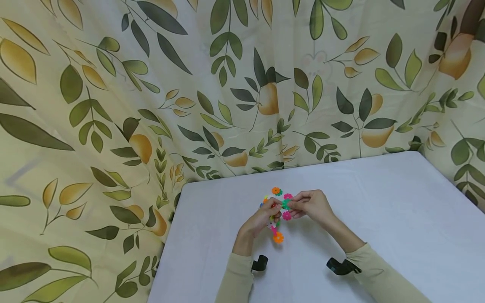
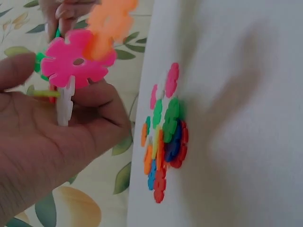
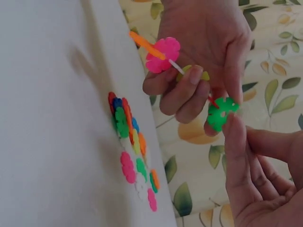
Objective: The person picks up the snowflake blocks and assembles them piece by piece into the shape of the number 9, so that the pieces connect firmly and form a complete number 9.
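Observation:
A chain of notched plastic flower discs lies along my left hand (image 1: 257, 221), whose curled fingers hold it. From its free end it runs orange (image 2: 112, 23), pink (image 2: 78, 61), white (image 2: 65, 106), yellow (image 3: 201, 74) and red, the red disc (image 3: 212, 101) mostly hidden by fingers. At the other end is a green disc (image 3: 218, 116), meeting the red one edge to edge. My right hand (image 1: 312, 205) pinches this green disc between thumb and fingertips, close to the left fingertips. Both hands are raised over the table.
Loose flower discs lie in a cluster on the white table (image 1: 379, 219), among them a pink disc (image 3: 127, 167), a dark green disc (image 3: 121, 123) and a white disc (image 3: 141, 186). A leaf-patterned curtain (image 1: 242, 105) hangs behind the table and along its left side.

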